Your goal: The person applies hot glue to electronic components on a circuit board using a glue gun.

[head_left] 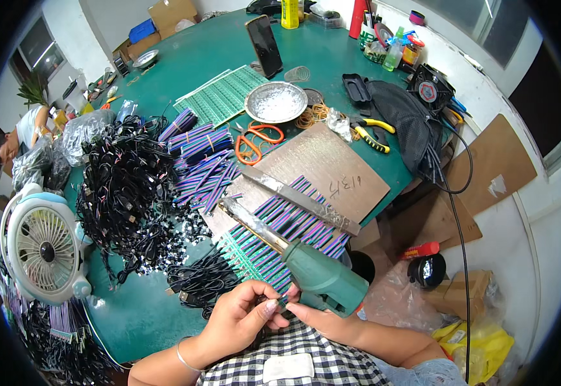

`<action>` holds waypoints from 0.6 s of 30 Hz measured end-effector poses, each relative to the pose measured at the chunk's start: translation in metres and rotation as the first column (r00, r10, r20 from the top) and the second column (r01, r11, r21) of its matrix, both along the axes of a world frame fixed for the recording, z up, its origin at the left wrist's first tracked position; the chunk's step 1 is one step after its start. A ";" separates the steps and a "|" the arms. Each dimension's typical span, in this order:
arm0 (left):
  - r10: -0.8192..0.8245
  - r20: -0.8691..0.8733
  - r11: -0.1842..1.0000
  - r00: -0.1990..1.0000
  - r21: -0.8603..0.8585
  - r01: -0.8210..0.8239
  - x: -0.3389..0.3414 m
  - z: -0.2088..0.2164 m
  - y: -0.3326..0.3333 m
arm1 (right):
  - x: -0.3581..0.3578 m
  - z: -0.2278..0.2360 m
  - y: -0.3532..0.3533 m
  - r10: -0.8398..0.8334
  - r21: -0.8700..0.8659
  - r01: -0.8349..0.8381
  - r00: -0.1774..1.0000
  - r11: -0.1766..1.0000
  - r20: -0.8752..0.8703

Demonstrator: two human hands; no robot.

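Close to my body, my left hand (242,314) and my right hand (327,323) meet with fingertips pinched together. What they hold between them is small and mostly hidden by the fingers. A green heat gun (324,275) lies just beyond my right hand, its metal nozzle pointing to the far left. Beneath it, rows of purple, blue and black ribbon wires (303,225) rest on green circuit board strips (245,262) and a brown board (341,164). A flat metal bar (303,201) lies across the wires. Black cables (204,278) are bundled beyond my left hand.
A large heap of black cables (126,193) covers the table's left side, beside a white fan (46,249). Farther back are orange-handled scissors (255,145), a metal bowl (275,103), yellow-black pliers (376,134) and a propped phone (264,48). Another person (26,132) is at the far left.
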State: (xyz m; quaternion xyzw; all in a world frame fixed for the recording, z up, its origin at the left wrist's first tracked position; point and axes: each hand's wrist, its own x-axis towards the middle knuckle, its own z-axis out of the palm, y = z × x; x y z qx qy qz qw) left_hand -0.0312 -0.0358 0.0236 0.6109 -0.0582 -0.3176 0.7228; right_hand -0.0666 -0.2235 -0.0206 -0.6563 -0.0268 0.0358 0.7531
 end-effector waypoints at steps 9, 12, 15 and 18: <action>-0.049 -0.018 0.998 0.999 0.029 0.050 0.003 -0.006 0.002 | 0.007 0.019 -0.001 -0.058 -0.069 0.049 0.989 0.996 -0.135; -0.065 -0.040 0.998 0.997 0.012 0.065 0.004 -0.007 0.002 | 0.006 0.018 -0.001 -0.038 -0.048 0.030 0.984 0.998 -0.171; -0.080 -0.051 0.996 0.996 0.042 0.082 0.006 -0.005 0.003 | 0.006 0.014 0.001 -0.112 -0.077 0.106 0.990 0.991 -0.080; -0.141 -0.168 0.990 0.976 -0.002 0.143 0.009 -0.006 0.007 | 0.009 0.025 -0.005 0.050 0.100 -0.016 0.938 0.995 -0.344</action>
